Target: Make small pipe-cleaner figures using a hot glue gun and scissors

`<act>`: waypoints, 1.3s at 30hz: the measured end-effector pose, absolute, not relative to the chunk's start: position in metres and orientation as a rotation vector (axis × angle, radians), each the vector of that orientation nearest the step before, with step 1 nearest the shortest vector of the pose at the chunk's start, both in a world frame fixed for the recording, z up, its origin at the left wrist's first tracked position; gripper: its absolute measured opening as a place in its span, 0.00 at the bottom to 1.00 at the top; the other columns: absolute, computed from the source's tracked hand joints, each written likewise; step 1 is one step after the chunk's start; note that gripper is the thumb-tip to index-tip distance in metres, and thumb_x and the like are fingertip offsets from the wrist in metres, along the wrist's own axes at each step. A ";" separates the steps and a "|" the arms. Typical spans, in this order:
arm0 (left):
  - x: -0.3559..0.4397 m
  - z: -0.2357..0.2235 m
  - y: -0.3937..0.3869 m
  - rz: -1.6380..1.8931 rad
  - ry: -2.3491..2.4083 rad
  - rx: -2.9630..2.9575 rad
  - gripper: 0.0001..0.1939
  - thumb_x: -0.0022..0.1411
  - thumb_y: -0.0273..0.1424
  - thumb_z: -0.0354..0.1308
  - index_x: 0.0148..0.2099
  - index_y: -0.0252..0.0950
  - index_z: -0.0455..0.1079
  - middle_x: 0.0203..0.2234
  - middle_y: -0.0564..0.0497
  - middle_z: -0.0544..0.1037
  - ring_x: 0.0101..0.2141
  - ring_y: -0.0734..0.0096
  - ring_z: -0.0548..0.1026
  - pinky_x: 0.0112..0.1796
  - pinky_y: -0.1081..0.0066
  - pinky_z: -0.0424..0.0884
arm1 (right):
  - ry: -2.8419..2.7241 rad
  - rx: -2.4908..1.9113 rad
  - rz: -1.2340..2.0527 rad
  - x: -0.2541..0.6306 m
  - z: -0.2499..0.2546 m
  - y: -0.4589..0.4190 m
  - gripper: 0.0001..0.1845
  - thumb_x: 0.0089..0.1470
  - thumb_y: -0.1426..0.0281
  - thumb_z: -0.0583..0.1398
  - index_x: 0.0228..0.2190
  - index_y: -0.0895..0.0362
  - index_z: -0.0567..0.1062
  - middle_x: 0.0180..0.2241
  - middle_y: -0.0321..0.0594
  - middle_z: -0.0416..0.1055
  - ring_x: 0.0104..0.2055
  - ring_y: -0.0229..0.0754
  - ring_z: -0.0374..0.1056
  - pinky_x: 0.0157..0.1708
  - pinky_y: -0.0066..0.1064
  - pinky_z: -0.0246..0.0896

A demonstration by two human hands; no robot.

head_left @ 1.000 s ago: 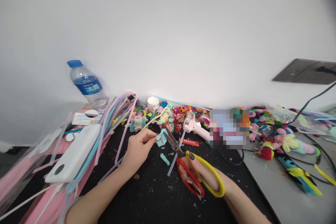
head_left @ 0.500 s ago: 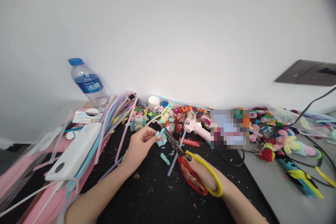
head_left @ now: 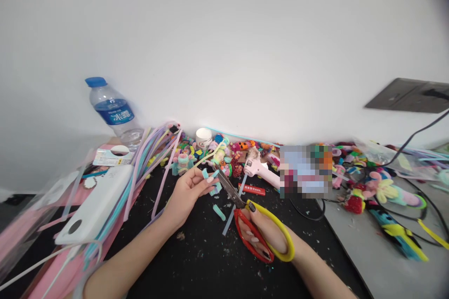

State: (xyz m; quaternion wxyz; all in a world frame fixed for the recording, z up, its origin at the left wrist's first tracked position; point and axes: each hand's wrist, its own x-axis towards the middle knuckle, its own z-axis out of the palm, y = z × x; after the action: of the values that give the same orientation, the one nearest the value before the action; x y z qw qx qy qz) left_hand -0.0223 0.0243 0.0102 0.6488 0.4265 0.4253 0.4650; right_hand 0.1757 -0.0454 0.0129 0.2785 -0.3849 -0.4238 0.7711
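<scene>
Between the thumb and fingers of my left hand (head_left: 185, 196) is a small light-blue fuzzy pipe-cleaner piece (head_left: 214, 188). My right hand (head_left: 264, 229) is wrapped through the handles of a pair of scissors (head_left: 242, 203), one loop red and the other yellow. The dark blades point up and left, with their tips beside the blue piece; whether they touch it I cannot tell. On the black mat below lies a short mint-coloured fuzzy piece (head_left: 219, 212). A pink hot glue gun (head_left: 263, 170) rests behind the scissors, with a translucent glue stick (head_left: 229, 222) near it.
Colourful pipe-cleaner figures and a paper cup (head_left: 204, 138) line the wall. At left are a tilted water bottle (head_left: 114, 111), a white power bank (head_left: 96, 205) and long pipe cleaners (head_left: 138, 173). Black cables (head_left: 312, 218) and fuzzy toys lie at right, beside a pixelated patch.
My left hand has turned the light-blue piece a little, so more of its strips show above the fingers. The scissors stay close by, and the whole view has shifted slightly.
</scene>
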 end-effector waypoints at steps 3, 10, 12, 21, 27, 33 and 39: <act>-0.022 0.010 0.025 1.104 1.034 1.012 0.14 0.49 0.34 0.64 0.29 0.35 0.61 0.25 0.54 0.78 0.36 0.64 0.79 0.37 0.70 0.75 | -1.132 -1.033 2.090 0.174 0.017 -0.046 0.32 0.45 0.39 0.50 0.20 0.57 0.59 0.14 0.24 0.52 0.09 0.23 0.42 0.06 0.20 0.36; -0.022 0.011 0.023 1.161 1.059 1.019 0.13 0.50 0.34 0.63 0.31 0.35 0.62 0.26 0.52 0.79 0.33 0.62 0.79 0.35 0.67 0.76 | -1.071 -0.993 2.122 0.172 0.024 -0.048 0.31 0.44 0.39 0.51 0.21 0.57 0.59 0.16 0.25 0.53 0.09 0.22 0.42 0.07 0.18 0.40; -0.022 0.011 0.023 1.168 1.062 0.998 0.13 0.50 0.34 0.63 0.32 0.35 0.62 0.26 0.52 0.79 0.33 0.62 0.79 0.34 0.68 0.76 | -1.053 -0.948 2.142 0.173 0.022 -0.049 0.30 0.45 0.40 0.52 0.22 0.57 0.59 0.17 0.25 0.54 0.09 0.22 0.43 0.06 0.18 0.43; -0.025 0.007 0.023 1.196 1.079 1.052 0.11 0.50 0.32 0.63 0.31 0.34 0.63 0.26 0.51 0.79 0.34 0.64 0.79 0.39 0.66 0.74 | -1.062 -0.788 2.156 0.172 0.015 -0.051 0.30 0.45 0.41 0.54 0.24 0.57 0.61 0.20 0.27 0.55 0.13 0.24 0.48 0.16 0.22 0.64; -0.026 0.004 0.021 1.236 1.181 1.186 0.08 0.51 0.31 0.62 0.30 0.33 0.67 0.26 0.51 0.79 0.34 0.65 0.78 0.39 0.68 0.73 | -1.103 -0.930 2.078 0.169 0.008 -0.050 0.32 0.44 0.39 0.52 0.22 0.58 0.60 0.18 0.26 0.55 0.10 0.23 0.48 0.10 0.20 0.60; -0.025 0.003 0.022 1.235 1.215 1.222 0.07 0.50 0.31 0.62 0.30 0.34 0.68 0.27 0.50 0.79 0.34 0.64 0.78 0.37 0.68 0.73 | -1.081 -1.064 2.037 0.167 -0.003 -0.050 0.32 0.45 0.39 0.50 0.20 0.57 0.59 0.14 0.25 0.52 0.10 0.24 0.45 0.06 0.17 0.51; -0.023 0.006 0.020 1.222 1.212 1.193 0.08 0.50 0.31 0.63 0.29 0.33 0.68 0.27 0.49 0.80 0.33 0.63 0.79 0.37 0.68 0.73 | -0.973 -1.212 1.999 0.160 0.006 -0.053 0.34 0.43 0.37 0.50 0.16 0.56 0.58 0.09 0.24 0.50 0.06 0.25 0.44 0.03 0.18 0.43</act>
State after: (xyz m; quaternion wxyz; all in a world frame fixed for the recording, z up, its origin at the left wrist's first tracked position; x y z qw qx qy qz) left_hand -0.0229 0.0199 0.0057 0.5000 0.4933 0.5013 0.5053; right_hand 0.1599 -0.0533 0.0064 0.3003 -0.4566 -0.3665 0.7530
